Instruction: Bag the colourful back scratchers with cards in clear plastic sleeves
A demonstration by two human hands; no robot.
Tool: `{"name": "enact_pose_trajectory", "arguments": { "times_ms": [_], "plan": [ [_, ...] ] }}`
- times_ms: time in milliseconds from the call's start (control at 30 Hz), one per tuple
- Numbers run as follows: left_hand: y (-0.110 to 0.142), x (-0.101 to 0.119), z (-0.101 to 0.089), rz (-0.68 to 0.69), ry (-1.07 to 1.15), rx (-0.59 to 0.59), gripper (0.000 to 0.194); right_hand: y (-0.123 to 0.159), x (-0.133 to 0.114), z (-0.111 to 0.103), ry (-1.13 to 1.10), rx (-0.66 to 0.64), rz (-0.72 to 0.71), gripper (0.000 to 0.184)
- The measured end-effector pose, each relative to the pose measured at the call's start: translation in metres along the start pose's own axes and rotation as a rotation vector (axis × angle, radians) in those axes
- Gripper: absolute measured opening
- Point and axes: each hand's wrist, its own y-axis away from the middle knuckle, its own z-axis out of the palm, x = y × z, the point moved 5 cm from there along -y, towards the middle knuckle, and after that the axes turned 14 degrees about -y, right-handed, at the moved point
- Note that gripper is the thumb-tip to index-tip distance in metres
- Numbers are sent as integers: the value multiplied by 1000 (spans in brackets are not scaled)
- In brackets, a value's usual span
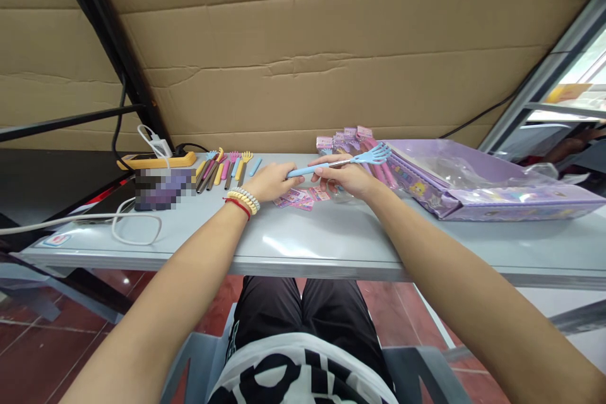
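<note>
Both of my hands are on a light blue extendable back scratcher (303, 171), held slantwise above the table. My left hand (272, 182) grips the end of its blue handle. Closer to the claw-shaped head (374, 155), my right hand (348, 178) has its fingers around the metal shaft. Beneath the hands lie several small pink printed cards (303, 197). Left of them, more back scratchers (226, 170) in brown, yellow, pink and blue lie in a row, with a loose blue handle (255, 166) beside them. Behind my right hand are several pink packaged pieces with card tops (350, 136).
A purple printed box (502, 202), with clear plastic inside, stands open on the right of the grey table (331, 246). At left lie a blurred-out phone (163, 189), white cables (137, 241) and a yellow-framed device (187, 159). Cardboard (331, 63) walls the back.
</note>
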Motion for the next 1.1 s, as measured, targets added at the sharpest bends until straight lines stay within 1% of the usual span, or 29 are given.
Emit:
{"name": "enact_pose_trajectory", "arguments": {
  "times_ms": [100,233,300,367,500,600,800,900,967,1100],
  "plan": [
    [0,-4,-2,-26,-20,38,24,-2,-1,-3,-12,50,-27,38],
    [-1,-13,-2,-103,-81,59,26,-2,-5,-13,-26,182,-58,33],
    [-1,-18,-1,-137,-105,63,24,-2,-7,-17,-53,245,-86,35],
    [-2,-21,1,-152,-124,48,21,-3,-9,-21,-89,300,-125,39],
    [-2,-22,8,-127,-104,-49,19,-3,-13,-26,-137,377,-185,48],
    [-1,-20,10,-98,-72,-97,20,-3,-14,-24,-115,356,-176,50],
    [-2,-18,10,-79,-67,-99,20,-7,-4,-16,-97,267,-29,53],
    [-2,-17,10,-79,-72,-89,19,-5,0,-12,-62,226,58,51],
    [-2,-17,8,-92,-75,-56,21,-3,1,-8,-6,192,108,49],
    [-1,-16,-2,-141,-69,77,29,-1,3,2,53,101,180,38]
  ]
}}
